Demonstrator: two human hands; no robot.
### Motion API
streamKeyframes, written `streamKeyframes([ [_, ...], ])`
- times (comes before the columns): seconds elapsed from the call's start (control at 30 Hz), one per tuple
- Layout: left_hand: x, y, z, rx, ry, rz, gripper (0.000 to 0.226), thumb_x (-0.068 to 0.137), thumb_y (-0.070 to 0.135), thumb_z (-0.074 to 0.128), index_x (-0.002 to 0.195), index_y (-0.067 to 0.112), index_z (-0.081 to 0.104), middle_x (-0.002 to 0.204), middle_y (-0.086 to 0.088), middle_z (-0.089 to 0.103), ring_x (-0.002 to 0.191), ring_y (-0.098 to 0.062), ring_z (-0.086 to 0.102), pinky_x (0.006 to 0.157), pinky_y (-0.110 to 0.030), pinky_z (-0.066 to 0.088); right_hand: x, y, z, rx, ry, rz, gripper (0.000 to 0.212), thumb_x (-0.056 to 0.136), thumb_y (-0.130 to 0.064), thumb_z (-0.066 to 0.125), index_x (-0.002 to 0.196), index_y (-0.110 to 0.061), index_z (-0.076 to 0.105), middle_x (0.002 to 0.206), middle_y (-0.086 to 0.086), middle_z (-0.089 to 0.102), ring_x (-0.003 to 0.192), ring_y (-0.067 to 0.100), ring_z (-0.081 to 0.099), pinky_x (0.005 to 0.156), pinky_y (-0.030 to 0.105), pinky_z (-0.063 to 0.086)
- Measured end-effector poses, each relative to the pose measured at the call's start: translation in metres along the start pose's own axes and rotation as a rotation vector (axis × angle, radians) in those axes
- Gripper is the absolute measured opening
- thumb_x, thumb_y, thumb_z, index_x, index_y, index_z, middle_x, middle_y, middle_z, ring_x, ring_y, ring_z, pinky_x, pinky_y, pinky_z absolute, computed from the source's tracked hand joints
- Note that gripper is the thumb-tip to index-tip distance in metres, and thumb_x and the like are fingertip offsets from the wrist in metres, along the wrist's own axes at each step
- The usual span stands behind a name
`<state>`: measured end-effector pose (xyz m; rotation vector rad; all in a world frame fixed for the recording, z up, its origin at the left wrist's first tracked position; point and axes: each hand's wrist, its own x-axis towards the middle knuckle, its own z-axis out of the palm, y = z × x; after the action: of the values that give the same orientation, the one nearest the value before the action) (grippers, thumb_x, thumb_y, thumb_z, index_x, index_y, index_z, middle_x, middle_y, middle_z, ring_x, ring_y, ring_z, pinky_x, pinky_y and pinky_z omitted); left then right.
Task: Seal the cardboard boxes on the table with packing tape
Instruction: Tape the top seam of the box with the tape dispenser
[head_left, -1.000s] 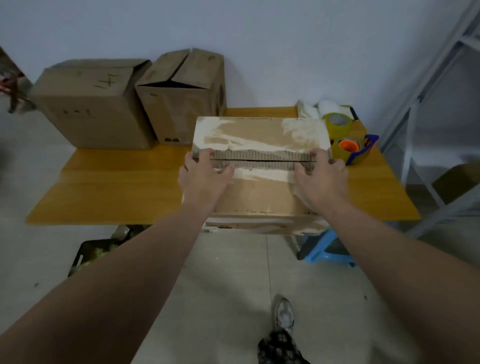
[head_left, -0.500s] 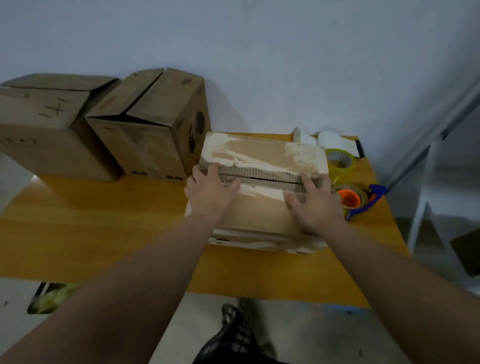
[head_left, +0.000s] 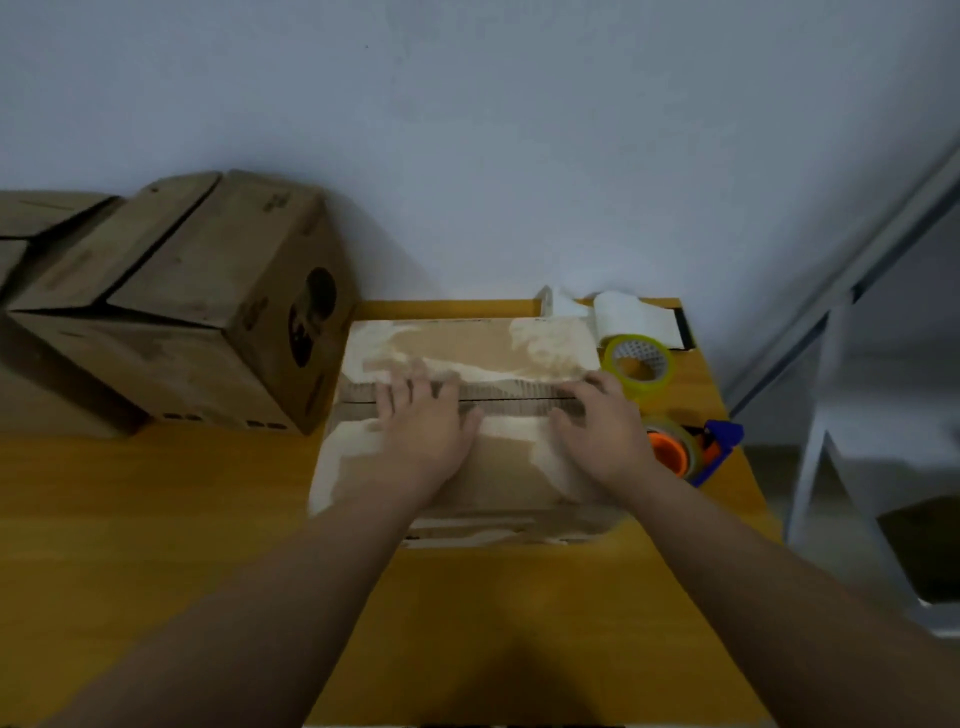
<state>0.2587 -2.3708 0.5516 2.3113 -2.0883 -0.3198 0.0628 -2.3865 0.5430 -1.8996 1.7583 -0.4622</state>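
A low cardboard box (head_left: 467, 353) with torn white patches lies on the yellow table (head_left: 156, 493). Its two top flaps meet at a dark seam across the middle. My left hand (head_left: 423, 423) lies flat on the near flap, fingers reaching over the seam. My right hand (head_left: 602, 431) presses flat near the seam's right end. Neither hand grips anything. To the right of the box stand a yellowish tape roll (head_left: 639, 364) and a blue tape dispenser with an orange core (head_left: 691, 449), partly hidden behind my right hand.
Two taller cardboard boxes stand at the back left: one (head_left: 197, 312) beside the low box, its top flaps ajar, another (head_left: 31, 223) at the frame's edge. White rolled paper (head_left: 623, 314) lies at the back right. A grey metal rack (head_left: 841, 364) stands right of the table.
The camera has come closer and looks more steeply down. Both hands have stayed flat on the box flaps by the seam.
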Motion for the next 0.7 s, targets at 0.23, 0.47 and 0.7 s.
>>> streamKeyframes([
  [0.23, 0.007, 0.09, 0.023, -0.038, -0.052, 0.286, 0.07, 0.093, 0.063, 0.025, 0.152, 0.028, 0.007, 0.159, -0.008, -0.007, 0.145, -0.022, -0.014, 0.117, -0.046, -0.009, 0.001, 0.065, -0.028, 0.153, 0.104, 0.168, 0.036, 0.096, -0.03, 0.054, 0.129, -0.017, 0.051, 0.132, 0.005, 0.045, 0.102, 0.019, 0.052, 0.08, 0.032, 0.046],
  [0.47, 0.011, 0.104, 0.034, 0.034, -0.032, 0.199, 0.077, 0.086, 0.074, 0.018, 0.151, 0.036, 0.0, 0.159, -0.008, -0.008, 0.145, -0.023, -0.012, 0.117, -0.049, -0.005, -0.005, 0.136, -0.039, 0.277, 0.133, 0.613, 0.058, 0.086, -0.032, 0.071, 0.122, 0.003, 0.041, 0.091, 0.004, 0.041, 0.088, 0.023, 0.045, 0.065, 0.03, 0.037],
  [0.7, 0.006, 0.105, 0.041, 0.012, 0.025, 0.155, 0.077, 0.086, 0.074, 0.024, 0.151, 0.037, 0.005, 0.16, -0.003, -0.001, 0.146, -0.02, -0.004, 0.118, -0.044, -0.001, 0.005, 0.137, -0.005, 0.533, 0.262, 0.766, 0.1, 0.081, -0.014, 0.077, 0.153, -0.014, 0.007, 0.153, 0.013, 0.028, 0.129, 0.033, 0.044, 0.087, 0.041, 0.045],
])
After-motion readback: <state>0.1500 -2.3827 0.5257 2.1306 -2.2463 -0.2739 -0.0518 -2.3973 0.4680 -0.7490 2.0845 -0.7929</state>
